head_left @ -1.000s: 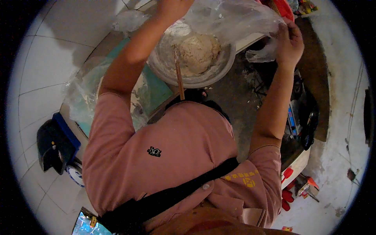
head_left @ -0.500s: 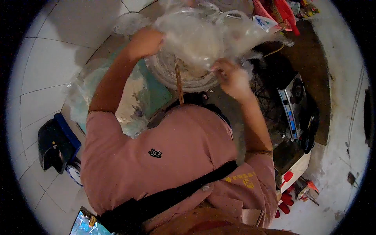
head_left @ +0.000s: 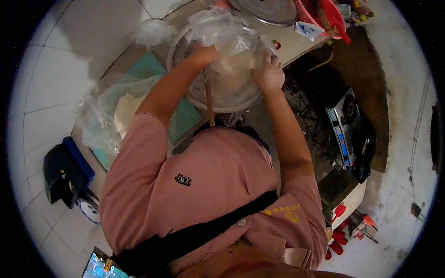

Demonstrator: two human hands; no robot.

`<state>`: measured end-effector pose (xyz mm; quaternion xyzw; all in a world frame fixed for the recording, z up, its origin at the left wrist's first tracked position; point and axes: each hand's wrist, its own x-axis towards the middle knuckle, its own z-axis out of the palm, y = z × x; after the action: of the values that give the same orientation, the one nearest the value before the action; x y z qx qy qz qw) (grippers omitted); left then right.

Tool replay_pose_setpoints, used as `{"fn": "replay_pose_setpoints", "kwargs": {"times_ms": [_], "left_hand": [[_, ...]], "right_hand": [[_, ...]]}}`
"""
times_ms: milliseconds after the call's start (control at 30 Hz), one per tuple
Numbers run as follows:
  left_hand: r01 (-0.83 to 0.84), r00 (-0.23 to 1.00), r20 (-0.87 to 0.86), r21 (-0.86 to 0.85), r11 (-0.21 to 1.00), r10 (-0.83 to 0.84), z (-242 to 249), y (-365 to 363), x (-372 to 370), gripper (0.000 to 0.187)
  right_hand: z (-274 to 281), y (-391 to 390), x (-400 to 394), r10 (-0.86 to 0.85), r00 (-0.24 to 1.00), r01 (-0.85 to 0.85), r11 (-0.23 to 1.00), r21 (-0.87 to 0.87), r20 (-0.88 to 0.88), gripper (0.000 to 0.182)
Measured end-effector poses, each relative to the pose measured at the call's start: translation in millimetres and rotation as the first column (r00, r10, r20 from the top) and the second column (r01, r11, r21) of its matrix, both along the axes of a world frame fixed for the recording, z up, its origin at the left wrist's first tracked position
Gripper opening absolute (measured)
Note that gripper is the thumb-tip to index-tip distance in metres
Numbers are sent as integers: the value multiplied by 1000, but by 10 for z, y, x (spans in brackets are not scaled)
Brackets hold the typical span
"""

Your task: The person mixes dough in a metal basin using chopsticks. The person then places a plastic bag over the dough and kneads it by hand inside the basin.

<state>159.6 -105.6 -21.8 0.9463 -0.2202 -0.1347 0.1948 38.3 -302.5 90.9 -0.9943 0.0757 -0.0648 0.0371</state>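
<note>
A wide, round basin [head_left: 222, 109] stands before me, with crumpled clear plastic sheeting [head_left: 222, 30] bunched over and inside it. Pale material [head_left: 234, 69] shows blurrily through the plastic. My left hand [head_left: 204, 56] reaches in over the basin and is closed on the plastic; its fingertips are partly hidden by it. At the right rim, my right hand [head_left: 270, 76] is curled on the plastic edge, thumb toward the middle. A wooden stick [head_left: 209, 99] leans out over the near rim.
Left of the basin, a pale dough-like lump [head_left: 124, 111] lies in plastic on a green board [head_left: 185, 116]. A gas stove [head_left: 340, 132] sits to the right. A round lid [head_left: 264, 10] and a pink basket [head_left: 340, 28] are at the back. A dark cap [head_left: 65, 171] lies far left.
The plastic, spread wide above the basin before, is now lower and gathered over it. My left hand has moved right and down into the basin area; my right hand has shifted slightly up.
</note>
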Motion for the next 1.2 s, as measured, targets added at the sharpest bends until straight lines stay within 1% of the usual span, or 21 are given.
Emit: {"fn": "replay_pose_setpoints", "kwargs": {"times_ms": [33, 100, 133, 200, 233, 300, 367, 433, 467, 500, 533, 567, 633, 667, 733, 767, 800, 833, 867, 1033, 1200], "left_hand": [[-166, 986, 10, -110, 980, 169, -27, -32, -56, 36], [-397, 915, -48, -290, 871, 401, 168, -113, -120, 37], [-470, 879, -106, -353, 809, 465, 316, -146, -94, 37], [-439, 898, -140, -324, 838, 417, 520, -170, -162, 36], [-326, 945, -119, -239, 915, 305, 570, -178, -199, 34], [-74, 991, -112, -56, 996, 67, 654, -182, -289, 31], [197, 972, -153, 127, 972, -177, 789, -206, -422, 27], [116, 988, -96, -40, 992, -119, 1359, -256, -719, 25], [78, 993, -74, -126, 989, -87, 1565, -312, -790, 24], [65, 991, 133, -257, 964, -32, 1605, -388, -759, 24], [78, 944, 326, -383, 921, 55, 1615, -465, -681, 25], [116, 854, 491, -496, 861, 168, 1602, -512, -593, 26], [-4, 986, 162, -146, 989, 28, 1363, -582, -367, 25], [-9, 999, -31, 50, 999, 11, 1200, -609, -277, 24], [165, 985, 46, 76, 983, -169, 770, -453, -184, 27], [256, 961, 85, 94, 962, -264, 587, -371, -181, 29], [123, 992, 33, -91, 988, -120, 453, -307, -217, 28], [30, 1000, 2, -209, 978, -30, 348, -226, -255, 29], [4, 1000, -18, -216, 976, -8, 317, -177, -271, 29], [-17, 997, -77, -115, 993, 8, 227, 28, -241, 32], [-129, 990, -62, -39, 991, 126, 229, 47, -189, 34]], "right_hand": [[-125, -32, 13, -39, 994, 39, 999, -9, -98, 53], [-322, -55, 13, -59, 996, 61, 998, 29, -66, 52], [-399, -75, 15, -64, 996, 67, 997, 49, -54, 51], [-312, -74, 2, -62, 981, 93, 982, 167, -181, 45], [-229, -80, 2, -55, 969, 110, 969, 222, -240, 42], [131, -53, -73, -42, 999, 43, 973, 228, -6, 34], [554, -33, -212, -19, 983, -28, 967, 254, 182, 28], [851, -50, -373, 10, 949, -111, 947, 302, 316, 23], [842, -96, -427, 40, 945, -148, 938, 315, 326, 24], [809, -144, -487, 68, 939, -185, 927, 327, 337, 24], [770, -166, -524, 99, 931, -224, 914, 339, 350, 25], [741, -153, -544, 73, 937, -198, 916, 348, 342, 25], [704, -115, -567, 26, 944, -151, 921, 358, 330, 26], [688, -91, -558, 30, 929, -171, 919, 356, 369, 25], [629, -36, -519, 29, 898, -200, 916, 347, 440, 22], [595, -15, -498, 51, 902, -204, 926, 318, 428, 21], [554, 15, -469, 71, 907, -208, 933, 293, 416, 21], [534, 40, -450, 91, 910, -213, 939, 270, 404, 21], [541, 68, -442, 63, 944, -168, 936, 310, 323, 20], [470, 117, -426, 68, 945, -199, 896, 397, 319, 22], [460, 200, -396, 118, 955, -229, 875, 427, 271, 22]]}}
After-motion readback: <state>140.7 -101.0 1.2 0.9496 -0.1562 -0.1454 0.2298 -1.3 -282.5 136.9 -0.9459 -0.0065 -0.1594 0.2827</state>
